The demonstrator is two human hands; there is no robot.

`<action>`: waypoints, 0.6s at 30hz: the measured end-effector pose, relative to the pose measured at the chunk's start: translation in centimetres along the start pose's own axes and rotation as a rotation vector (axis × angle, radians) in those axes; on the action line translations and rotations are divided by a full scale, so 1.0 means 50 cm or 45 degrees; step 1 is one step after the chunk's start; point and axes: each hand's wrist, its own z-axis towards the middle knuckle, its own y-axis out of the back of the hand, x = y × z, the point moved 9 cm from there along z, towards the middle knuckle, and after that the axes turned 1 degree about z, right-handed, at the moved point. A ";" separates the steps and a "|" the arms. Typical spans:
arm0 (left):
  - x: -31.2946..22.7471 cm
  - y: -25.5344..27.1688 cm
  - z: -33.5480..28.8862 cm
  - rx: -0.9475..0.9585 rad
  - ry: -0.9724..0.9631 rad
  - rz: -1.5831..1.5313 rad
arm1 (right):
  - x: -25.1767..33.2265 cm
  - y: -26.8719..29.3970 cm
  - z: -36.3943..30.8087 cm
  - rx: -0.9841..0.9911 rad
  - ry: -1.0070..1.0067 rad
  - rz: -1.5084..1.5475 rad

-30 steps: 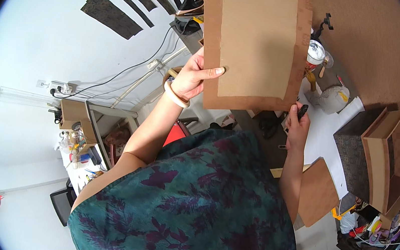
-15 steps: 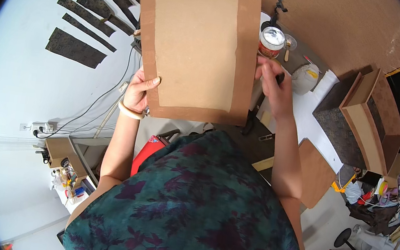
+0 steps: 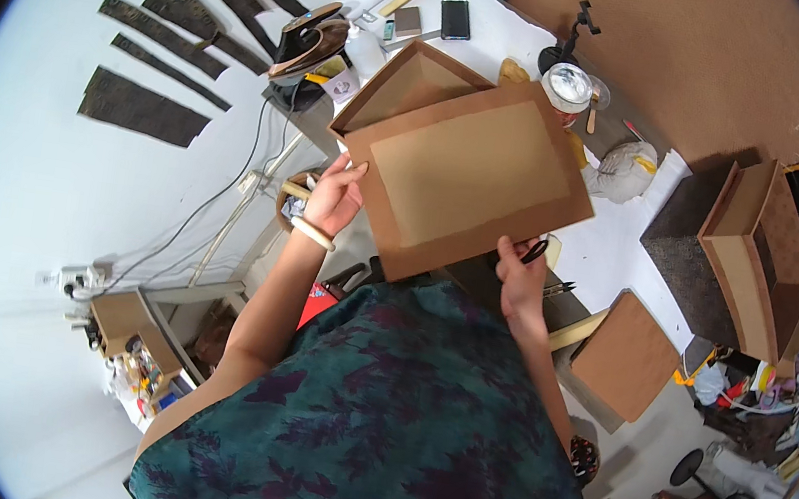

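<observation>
A flat rectangular board (image 3: 475, 174) with a brown border and a tan middle is held tilted over the table. My left hand (image 3: 333, 198) grips its left edge, thumb on the face and fingers behind; a pale bangle circles that wrist. At the lower right edge, my right hand (image 3: 520, 281) is closed, its fingertips against the board. A black loop like a scissors handle (image 3: 535, 252) shows in that hand; the blades are hidden. Just behind the board stands an open brown box or tray (image 3: 410, 89), partly covered by it.
White paper covers the table, with an open jar (image 3: 569, 88), a phone stand (image 3: 577, 36), an iron (image 3: 311, 41) and a white bottle (image 3: 364, 51). A large brown box-like piece (image 3: 751, 261) stands right. Another brown board (image 3: 630, 356) lies near it. Dark patterned strips (image 3: 146, 105) hang on the left wall.
The board has come down and turned, its left end lower and nearer the table's middle, uncovering the open box behind. My right hand has moved down to the board's lower edge.
</observation>
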 end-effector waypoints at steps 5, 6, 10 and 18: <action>-0.126 -0.046 0.185 0.148 -0.097 0.403 | -0.072 -0.114 0.005 -0.090 -0.132 0.114; -0.144 -0.041 0.224 0.146 -0.069 0.461 | -0.074 -0.139 0.008 -0.173 -0.147 0.099; -0.216 -0.011 0.371 0.254 -0.010 0.533 | -0.069 -0.265 0.045 -0.134 -0.200 0.229; -0.238 0.129 0.470 0.087 -0.008 0.542 | -0.021 -0.267 0.050 -0.434 -0.031 -0.415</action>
